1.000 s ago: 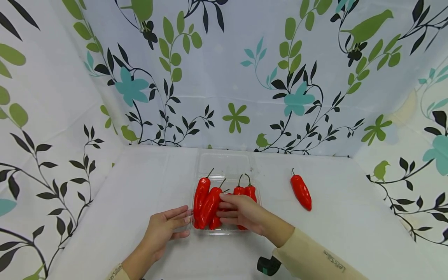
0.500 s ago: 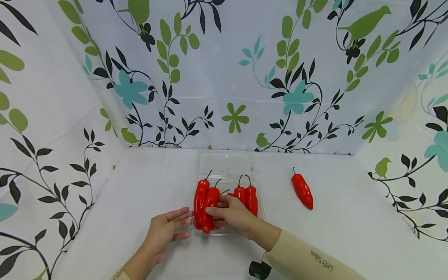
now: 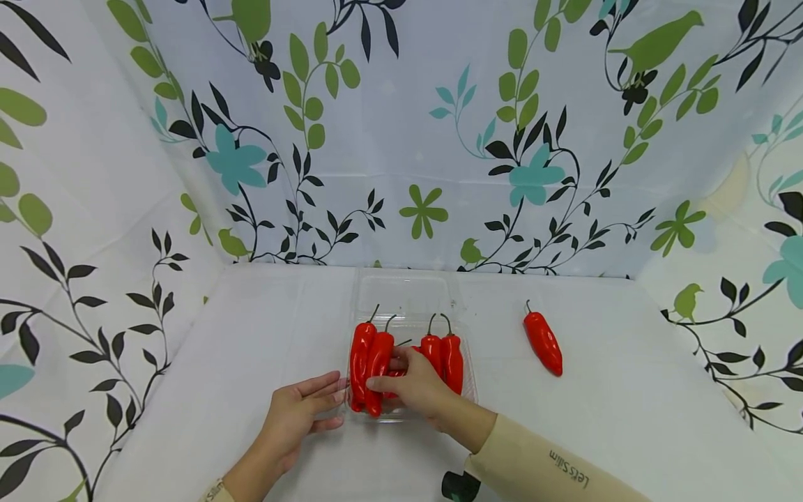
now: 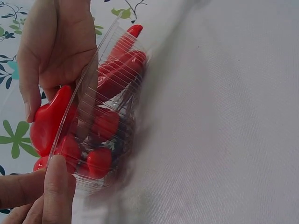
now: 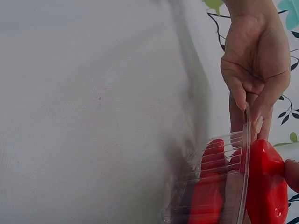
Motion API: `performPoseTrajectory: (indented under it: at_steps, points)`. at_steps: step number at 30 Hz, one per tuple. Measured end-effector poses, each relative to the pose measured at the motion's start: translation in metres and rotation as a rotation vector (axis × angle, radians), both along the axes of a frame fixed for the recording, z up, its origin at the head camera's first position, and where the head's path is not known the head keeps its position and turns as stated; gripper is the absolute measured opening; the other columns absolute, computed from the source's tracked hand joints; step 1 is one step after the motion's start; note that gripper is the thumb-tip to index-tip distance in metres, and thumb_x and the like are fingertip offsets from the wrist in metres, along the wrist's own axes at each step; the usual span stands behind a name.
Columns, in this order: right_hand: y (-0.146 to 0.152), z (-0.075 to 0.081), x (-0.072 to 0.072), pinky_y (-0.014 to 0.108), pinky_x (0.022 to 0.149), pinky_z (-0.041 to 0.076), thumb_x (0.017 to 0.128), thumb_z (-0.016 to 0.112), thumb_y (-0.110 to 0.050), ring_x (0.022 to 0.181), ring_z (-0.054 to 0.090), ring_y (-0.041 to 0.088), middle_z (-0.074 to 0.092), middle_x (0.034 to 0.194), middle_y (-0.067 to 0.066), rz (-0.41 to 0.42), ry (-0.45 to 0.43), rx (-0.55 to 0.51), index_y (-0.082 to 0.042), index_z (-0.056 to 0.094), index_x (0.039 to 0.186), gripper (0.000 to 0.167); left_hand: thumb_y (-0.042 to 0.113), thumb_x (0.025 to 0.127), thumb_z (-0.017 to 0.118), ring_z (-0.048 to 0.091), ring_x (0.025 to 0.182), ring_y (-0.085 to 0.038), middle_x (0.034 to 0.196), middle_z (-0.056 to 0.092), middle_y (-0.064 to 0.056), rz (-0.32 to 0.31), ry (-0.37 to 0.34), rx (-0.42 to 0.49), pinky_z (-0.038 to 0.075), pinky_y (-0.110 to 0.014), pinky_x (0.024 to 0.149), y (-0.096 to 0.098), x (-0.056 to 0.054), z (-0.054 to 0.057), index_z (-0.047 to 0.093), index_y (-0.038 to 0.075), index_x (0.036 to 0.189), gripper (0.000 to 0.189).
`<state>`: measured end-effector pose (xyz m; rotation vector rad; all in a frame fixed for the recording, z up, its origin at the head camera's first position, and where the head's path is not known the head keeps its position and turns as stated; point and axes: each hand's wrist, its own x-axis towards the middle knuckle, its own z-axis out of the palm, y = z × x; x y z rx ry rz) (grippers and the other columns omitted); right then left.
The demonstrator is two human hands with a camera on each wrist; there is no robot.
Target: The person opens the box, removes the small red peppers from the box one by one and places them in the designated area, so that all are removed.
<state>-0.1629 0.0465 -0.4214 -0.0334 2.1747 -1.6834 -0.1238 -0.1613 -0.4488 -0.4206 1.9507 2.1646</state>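
A clear plastic box point(image 3: 468, 403) holds several glossy red peppers, stems pointing away from me. Left of it, my left hand point(image 3: 291, 415) pinches the near-left rim between thumb and fingers, the edge running between them in the right wrist view. My right hand point(image 3: 426, 390) reaches in and grips a red pepper point(image 3: 379, 359), thumb in front and fingers down inside the box. That pepper leans beside the leftmost pepper point(image 3: 360, 359). Two more peppers point(image 3: 452, 366) stand side by side at the box's right. Other peppers underneath are partly hidden by the right hand.
The box's clear lid point(image 3: 404, 287) lies folded back behind it. A single red pepper point(image 3: 543, 343) rests on the white table point(image 3: 276, 321) to the right. A leaf-patterned cloth point(image 3: 401, 139) hangs behind and at both sides. A black device point(image 3: 461, 486) is under the right wrist.
My right hand has moved left, shifting the gripped pepper closer against the leftmost one and standing it straighter. My left hand has stayed at the box's edge.
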Motion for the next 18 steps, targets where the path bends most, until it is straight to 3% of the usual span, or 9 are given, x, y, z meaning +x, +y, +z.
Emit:
performPoseTrajectory:
  at_steps: [18]
  points:
    - [0.0090,-0.0001,0.0006,0.052,0.087,0.059,0.081,0.084,-0.014,0.123,0.052,0.035,0.056,0.130,0.015,-0.004,-0.040,-0.144,-0.004,0.038,0.150,0.084,0.001,0.090,0.073,0.071,0.105,-0.029,0.122,0.070,-0.018,0.014,0.004,0.007,0.063,-0.040,0.073,-0.0002,0.0003,-0.0007,0.063,-0.007,0.130,0.042]
